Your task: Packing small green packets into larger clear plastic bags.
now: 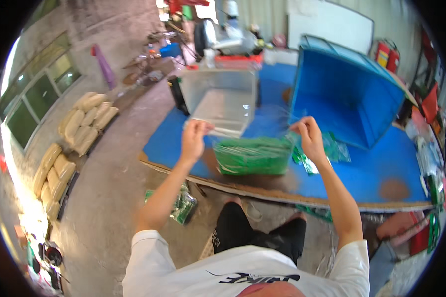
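A clear plastic bag point(253, 156), its lower part packed with green contents too blurred to name, is at the near edge of the blue-topped table point(381, 163). My left hand point(194, 140) pinches the bag's film at its upper left, fingers pressed together. At its upper right, my right hand point(309, 137) pinches the film in the same way. Between the two hands the see-through upper film is stretched above the green part. Just beyond my left hand stands a clear plastic bin point(222, 96). Flat green-and-clear packets point(336, 148) lie right of my right hand.
A big blue crate point(332, 89) lies tipped on its side at the back right of the table. Another green packet point(184, 205) is on the floor by the table's front edge. Stacked tan sacks point(86, 119) line the left wall. Fire extinguishers point(387, 55) stand far right.
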Demonstrator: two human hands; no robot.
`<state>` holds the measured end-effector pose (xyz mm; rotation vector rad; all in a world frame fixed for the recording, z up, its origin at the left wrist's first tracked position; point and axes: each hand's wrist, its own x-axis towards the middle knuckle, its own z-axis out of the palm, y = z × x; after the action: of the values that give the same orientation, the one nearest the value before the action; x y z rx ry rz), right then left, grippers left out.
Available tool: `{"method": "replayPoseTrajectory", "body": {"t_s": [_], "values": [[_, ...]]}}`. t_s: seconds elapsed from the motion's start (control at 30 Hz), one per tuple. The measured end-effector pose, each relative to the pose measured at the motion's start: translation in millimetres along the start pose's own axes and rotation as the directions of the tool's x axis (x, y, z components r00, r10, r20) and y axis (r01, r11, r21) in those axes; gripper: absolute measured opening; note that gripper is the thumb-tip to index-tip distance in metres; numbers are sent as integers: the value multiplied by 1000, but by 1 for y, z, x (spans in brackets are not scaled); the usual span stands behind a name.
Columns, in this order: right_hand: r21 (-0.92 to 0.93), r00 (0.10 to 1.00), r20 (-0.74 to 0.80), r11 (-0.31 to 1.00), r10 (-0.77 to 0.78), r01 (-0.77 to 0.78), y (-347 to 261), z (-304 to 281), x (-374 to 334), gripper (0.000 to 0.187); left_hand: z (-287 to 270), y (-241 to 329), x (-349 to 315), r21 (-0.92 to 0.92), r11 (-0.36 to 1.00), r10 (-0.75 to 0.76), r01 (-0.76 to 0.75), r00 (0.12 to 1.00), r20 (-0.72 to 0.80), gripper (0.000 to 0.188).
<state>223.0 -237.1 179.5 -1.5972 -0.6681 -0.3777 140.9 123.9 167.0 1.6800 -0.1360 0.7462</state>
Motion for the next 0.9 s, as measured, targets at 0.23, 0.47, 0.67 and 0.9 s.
{"method": "replayPoseTrajectory", "body": {"t_s": [0.23,0.47,0.67,0.9], "values": [[67,908,-394,990,140,-124,49,25,28,22,83,-10,21,155,982,164,-108,896,-413,27],[76,929,-229,957,291,-281,45,37,-96,36,55,-25,-105,177,984,97,-6,855,-509,24],[45,835,-132,844,535,-534,46,33,-150,34,39,-32,-145,306,916,-131,260,913,-385,27],[-153,742,-26,731,670,-665,42,15,-146,37,-3,-35,-142,379,729,-570,570,812,-125,36]]}}
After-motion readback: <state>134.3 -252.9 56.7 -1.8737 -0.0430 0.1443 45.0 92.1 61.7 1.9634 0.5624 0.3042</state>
